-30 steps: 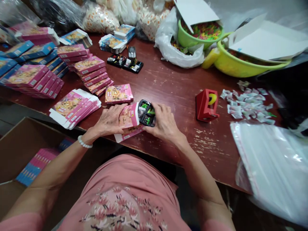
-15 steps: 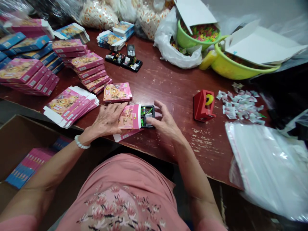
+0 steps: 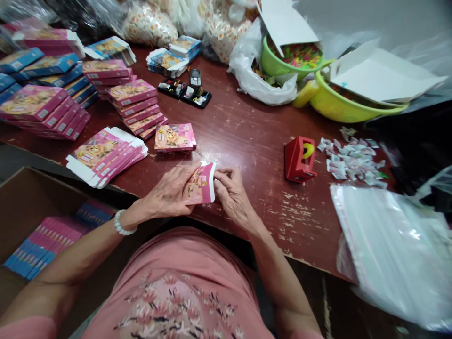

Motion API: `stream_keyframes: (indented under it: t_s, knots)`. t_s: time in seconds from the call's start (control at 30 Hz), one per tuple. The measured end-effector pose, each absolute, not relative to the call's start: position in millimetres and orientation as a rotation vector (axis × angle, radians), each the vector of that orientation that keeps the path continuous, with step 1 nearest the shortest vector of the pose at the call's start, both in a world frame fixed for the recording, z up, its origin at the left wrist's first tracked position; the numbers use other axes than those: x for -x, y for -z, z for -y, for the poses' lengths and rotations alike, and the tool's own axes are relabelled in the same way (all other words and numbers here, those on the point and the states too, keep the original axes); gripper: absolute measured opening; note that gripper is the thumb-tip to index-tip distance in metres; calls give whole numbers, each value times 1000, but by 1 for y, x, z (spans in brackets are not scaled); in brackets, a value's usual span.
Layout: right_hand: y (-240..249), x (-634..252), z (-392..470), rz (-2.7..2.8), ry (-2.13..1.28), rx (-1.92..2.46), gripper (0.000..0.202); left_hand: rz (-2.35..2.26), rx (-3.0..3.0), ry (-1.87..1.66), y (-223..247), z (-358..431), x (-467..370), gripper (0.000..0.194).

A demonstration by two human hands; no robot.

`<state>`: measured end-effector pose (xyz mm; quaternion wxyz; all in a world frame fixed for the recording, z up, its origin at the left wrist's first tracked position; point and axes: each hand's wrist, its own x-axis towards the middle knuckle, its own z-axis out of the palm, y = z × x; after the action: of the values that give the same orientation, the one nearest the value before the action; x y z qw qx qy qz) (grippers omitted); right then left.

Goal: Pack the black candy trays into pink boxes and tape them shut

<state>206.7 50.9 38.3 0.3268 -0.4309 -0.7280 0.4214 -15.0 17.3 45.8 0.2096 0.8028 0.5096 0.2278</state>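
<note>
A small pink printed cardboard box (image 3: 200, 186) is tilted up at the table's front edge, its white-edged end facing right. My left hand (image 3: 172, 192) is wrapped around its left part. At that right end, the curled fingers of my right hand (image 3: 233, 194) pinch the box's edge; their tips are partly hidden. The black tray does not show at the box's end. Just behind my hands lies another pink box (image 3: 174, 137). Flat, unfolded pink cartons (image 3: 102, 155) are fanned out to the left.
Stacked pink boxes (image 3: 134, 96) and blue boxes (image 3: 52, 66) fill the left. A filled black tray (image 3: 185, 93) sits further back. Rightward are a red tape dispenser (image 3: 300, 159), small white packets (image 3: 348, 157), clear plastic bags (image 3: 384, 245) and a yellow-green basin (image 3: 349, 106). An open carton (image 3: 21, 188) stands below left.
The black tray, half out of the box before, has gone from sight at the box's end. The box is now tilted up, and my right fingers have closed in on its edge.
</note>
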Motion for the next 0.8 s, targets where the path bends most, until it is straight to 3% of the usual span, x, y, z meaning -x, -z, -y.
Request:
stream_keyframes:
  t_s: [0.1,0.23,0.37,0.47,0.67,0.8]
  knots:
    - [-59,-222,-40,2056,-965,1045,35,-1204,-1872,-770,-52,6,8,94]
    - [-66,-229,-23,2200,-999,948,40,-1112,-1261,-792,-41,38,-3,68]
    - [-38,-223,-1,1979,-1240,1016,63,-940,-900,-831,-19,55,-7,57]
    - [-10,-212,21,1473,-1455,1121,70,-989,-776,-933,-8,68,-8,61]
    - [14,-194,52,1097,-1507,1222,47,-1217,-900,-1237,3,91,-13,98]
    - [8,-201,51,1271,-1451,1139,48,-1238,-1131,-1184,3,96,-6,84]
